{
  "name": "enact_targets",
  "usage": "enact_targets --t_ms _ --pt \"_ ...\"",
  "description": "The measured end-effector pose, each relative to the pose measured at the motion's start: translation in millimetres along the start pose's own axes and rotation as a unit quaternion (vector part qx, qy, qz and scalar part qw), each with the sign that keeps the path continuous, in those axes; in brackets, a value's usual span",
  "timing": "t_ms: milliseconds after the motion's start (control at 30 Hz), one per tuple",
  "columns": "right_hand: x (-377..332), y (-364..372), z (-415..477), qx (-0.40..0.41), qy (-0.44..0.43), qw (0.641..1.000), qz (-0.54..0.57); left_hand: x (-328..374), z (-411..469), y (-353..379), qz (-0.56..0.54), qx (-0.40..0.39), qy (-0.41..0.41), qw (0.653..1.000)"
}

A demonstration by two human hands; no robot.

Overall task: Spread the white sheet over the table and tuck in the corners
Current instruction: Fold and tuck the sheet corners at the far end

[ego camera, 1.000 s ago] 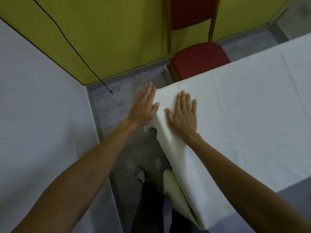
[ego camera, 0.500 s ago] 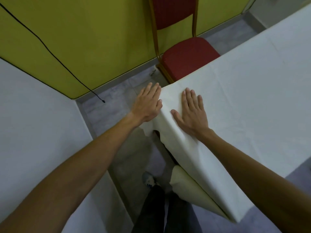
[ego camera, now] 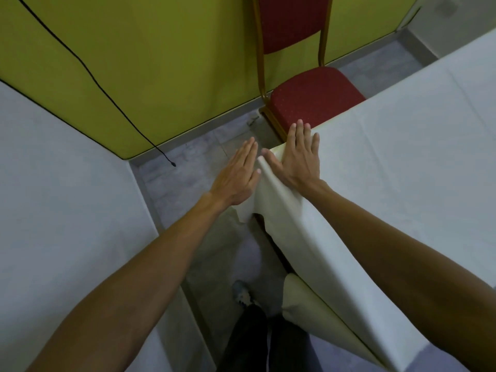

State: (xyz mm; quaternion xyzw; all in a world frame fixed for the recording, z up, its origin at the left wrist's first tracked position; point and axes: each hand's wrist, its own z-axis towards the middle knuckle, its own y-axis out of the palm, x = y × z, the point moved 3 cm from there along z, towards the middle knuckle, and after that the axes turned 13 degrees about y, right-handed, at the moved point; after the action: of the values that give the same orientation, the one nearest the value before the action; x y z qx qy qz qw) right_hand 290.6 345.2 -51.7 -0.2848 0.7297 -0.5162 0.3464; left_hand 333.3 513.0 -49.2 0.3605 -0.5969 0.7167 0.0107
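The white sheet [ego camera: 402, 167] lies over the table on the right, and its near side hangs down over the table's left edge. My right hand [ego camera: 299, 157] lies flat with straight fingers on the sheet at the far left corner, fingertips reaching the far edge. My left hand [ego camera: 239, 175] is flat with straight fingers against the hanging side of the sheet just below that corner. A loose flap of sheet [ego camera: 300, 299] hangs lower down near my legs.
A red padded chair [ego camera: 314, 98] with a wooden frame stands right behind the table corner, against a yellow-green wall [ego camera: 161, 63]. A black cable [ego camera: 112, 103] hangs down that wall to the floor. A white wall [ego camera: 53, 197] stands close on the left. My shoe [ego camera: 241, 292] shows below.
My right hand slid forward along the sheet to the table's far corner. My left hand moved forward beside it along the hanging side. The view shifted slightly.
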Motion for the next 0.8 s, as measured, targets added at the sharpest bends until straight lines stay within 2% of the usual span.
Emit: enact_targets --t_ms 67,333,467,667,800 --pt "-2.8 2.5 2.2 0.004 -0.004 1.000 -0.017 13.8 3.9 7.3 -0.021 0.043 -0.007 0.999" --pt "1.9 4.9 5.4 0.006 -0.018 0.996 -0.092 65.2 4.9 52.3 -0.047 0.193 -0.133 0.971" --pt "0.0 6.3 6.2 0.013 -0.014 0.996 -0.092 74.6 7.7 61.0 -0.075 0.241 -0.197 0.947" --pt "-1.2 6.3 6.2 0.024 -0.005 0.997 -0.072 93.2 4.6 79.4 -0.089 0.286 -0.244 0.922" --pt "-0.9 6.8 6.2 0.034 -0.003 0.997 -0.071 121.1 -3.4 87.4 -0.168 0.324 -0.268 0.892"
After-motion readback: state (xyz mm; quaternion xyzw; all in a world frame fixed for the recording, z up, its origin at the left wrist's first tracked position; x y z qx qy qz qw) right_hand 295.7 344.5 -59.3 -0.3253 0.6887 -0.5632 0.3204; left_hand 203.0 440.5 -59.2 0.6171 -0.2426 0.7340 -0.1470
